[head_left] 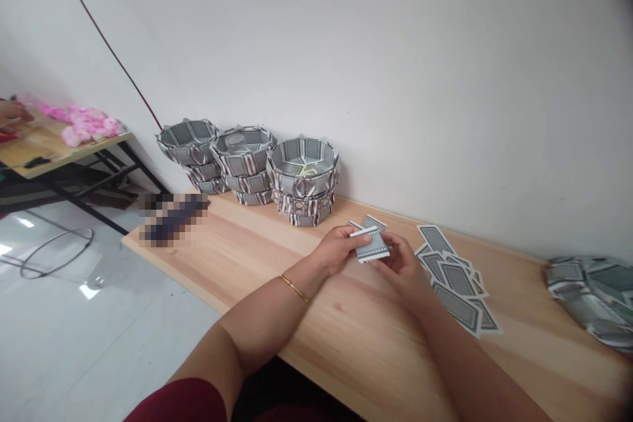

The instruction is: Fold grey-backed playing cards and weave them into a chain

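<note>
A folded card (pixel 373 248), grey with a white patterned border, is held up above the wooden table (pixel 277 277). My left hand (pixel 338 250) grips its left side, with the thumb lying across the top. Around the right edge, the fingers of my right hand (pixel 398 262) are closed on the same card; some fingertips are hidden behind it. Just beyond my hands another grey patterned card (pixel 374 222) shows in part. To the right of my right hand lies a loose, overlapping pile of flat grey cards (pixel 457 277) with white borders.
Three stacks of round bowls made of folded cards, a left stack (pixel 190 158), a middle stack (pixel 244 161) and a right stack (pixel 304 178), stand along the wall. Another such bowl (pixel 591 297) is at far right. Pink fluffy items (pixel 91 125) and a person's hand (pixel 14 113) are at another table.
</note>
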Demonstrator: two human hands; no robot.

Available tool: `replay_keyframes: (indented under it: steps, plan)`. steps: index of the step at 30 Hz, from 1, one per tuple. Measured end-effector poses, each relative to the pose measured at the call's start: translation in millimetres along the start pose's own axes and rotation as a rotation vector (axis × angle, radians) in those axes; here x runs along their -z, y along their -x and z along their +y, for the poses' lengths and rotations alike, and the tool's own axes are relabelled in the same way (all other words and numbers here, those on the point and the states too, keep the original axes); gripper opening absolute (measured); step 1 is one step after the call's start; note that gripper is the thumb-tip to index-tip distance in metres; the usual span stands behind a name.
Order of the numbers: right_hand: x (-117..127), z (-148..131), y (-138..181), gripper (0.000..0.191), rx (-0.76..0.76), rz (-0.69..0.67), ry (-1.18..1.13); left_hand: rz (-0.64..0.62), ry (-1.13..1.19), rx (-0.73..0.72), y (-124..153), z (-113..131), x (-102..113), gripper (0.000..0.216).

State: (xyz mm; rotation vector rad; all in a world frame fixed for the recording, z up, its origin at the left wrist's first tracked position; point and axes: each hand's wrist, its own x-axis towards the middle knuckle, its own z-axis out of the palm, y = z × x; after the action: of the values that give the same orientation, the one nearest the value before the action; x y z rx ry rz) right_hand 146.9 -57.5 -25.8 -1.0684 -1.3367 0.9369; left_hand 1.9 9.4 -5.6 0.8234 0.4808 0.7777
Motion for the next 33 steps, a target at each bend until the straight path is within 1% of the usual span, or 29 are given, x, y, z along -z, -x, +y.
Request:
replay_keyframes:
  steps: [1,3,5,8,12,16,23,33]
  plan:
    - [-0.6,-0.7,-0.3,0.055,0.002,-0.008,-0.030,-0.017,0.004,0.017,0.8,0.8,-0.8,0.039]
    - [-1.3,-3.7,0.3,0.065,-0.015,-0.043,-0.044,-0.047,0.005,0.038,2.3,1.8,-2.0,0.040]
    - [-1.5,-7.7,1.7,0.066,-0.036,-0.080,-0.031,-0.076,-0.003,0.058,3.3,2.1,-2.4,0.039]
    - [-1.4,-12.1,3.6,0.063,-0.037,-0.104,0.023,-0.107,-0.036,0.101,3.9,0.8,-2.1,0.039]
    - [-1.6,-13.7,4.2,0.056,0.009,-0.071,0.100,-0.109,-0.054,0.117,4.4,-2.6,-2.6,0.042]
    - [-2.5,-11.9,4.4,0.055,0.060,-0.016,0.175,-0.119,-0.020,0.135,6.1,-5.7,-5.5,0.047]
    - [-2.3,-5.6,5.0,0.059,0.056,0.050,0.185,-0.090,0.016,0.128,7.8,-6.1,-10.0,0.048]
    - [-3.9,-6.8,5.7,0.059,0.064,0.125,0.158,-0.124,-0.013,0.138,6.6,-9.1,-9.1,0.044]
